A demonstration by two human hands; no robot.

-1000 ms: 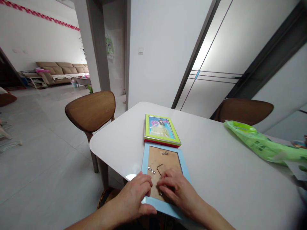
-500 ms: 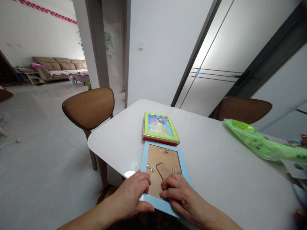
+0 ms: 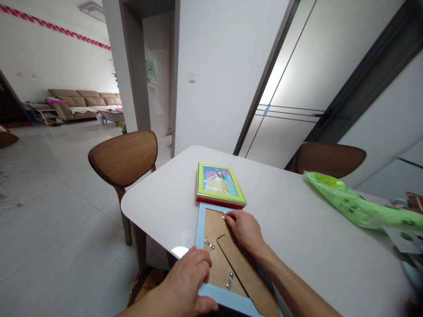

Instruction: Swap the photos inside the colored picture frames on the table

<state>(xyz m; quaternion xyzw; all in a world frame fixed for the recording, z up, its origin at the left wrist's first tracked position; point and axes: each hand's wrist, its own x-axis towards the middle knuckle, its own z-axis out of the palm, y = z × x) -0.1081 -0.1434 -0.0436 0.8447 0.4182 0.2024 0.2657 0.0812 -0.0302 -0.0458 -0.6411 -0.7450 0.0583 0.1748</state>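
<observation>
A light blue picture frame (image 3: 200,225) lies face down, its brown backing board (image 3: 214,264) and slanted stand leg (image 3: 246,275) showing. My left hand (image 3: 187,279) grips its near left corner, thumb along the near edge and fingers curled over the left side. At the far edge of the backing, my right hand (image 3: 244,229) pinches a small metal clip (image 3: 224,215) between thumb and fingers. Other metal clips sit at the left side (image 3: 209,243) and near edge (image 3: 229,281); the right side is hidden under my right forearm.
Beyond the blue frame, several stacked frames lie face up, topped by a lime-green frame (image 3: 220,184) with a picture. A green plastic bag (image 3: 360,207) lies on the white table (image 3: 158,198) at right. Wooden chairs stand at left (image 3: 127,156) and far right (image 3: 330,158).
My right hand has moved from the near edge of the backing to the far clip. The near clip and the stand leg are now uncovered. My left hand stays on the corner.
</observation>
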